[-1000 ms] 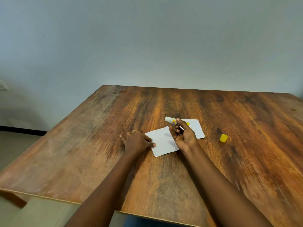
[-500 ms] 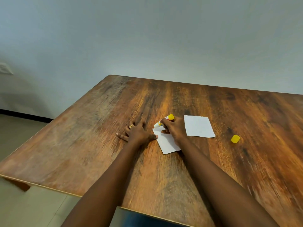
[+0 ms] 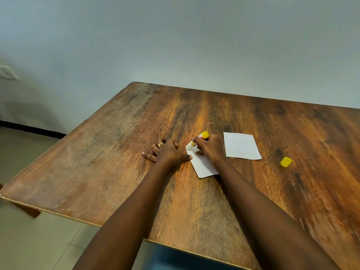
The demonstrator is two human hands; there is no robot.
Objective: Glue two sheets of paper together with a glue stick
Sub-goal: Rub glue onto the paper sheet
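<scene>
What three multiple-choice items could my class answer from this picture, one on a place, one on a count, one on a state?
1. Where does the yellow cap lie?
A. On the far sheet
B. On the bare table, right of both sheets
C. Under the left hand

2. How many sheets of paper are on the table?
A. One
B. Two
C. Three

3. What state is the glue stick in?
A. Capped, lying on the table
B. Uncapped, held in the right hand
C. Standing alone

Key: 1 B, the cap sits apart on wood. 2 B, the near sheet and the far sheet. 3 B, the right hand presses it to the near sheet while the left hand rests beside.
</scene>
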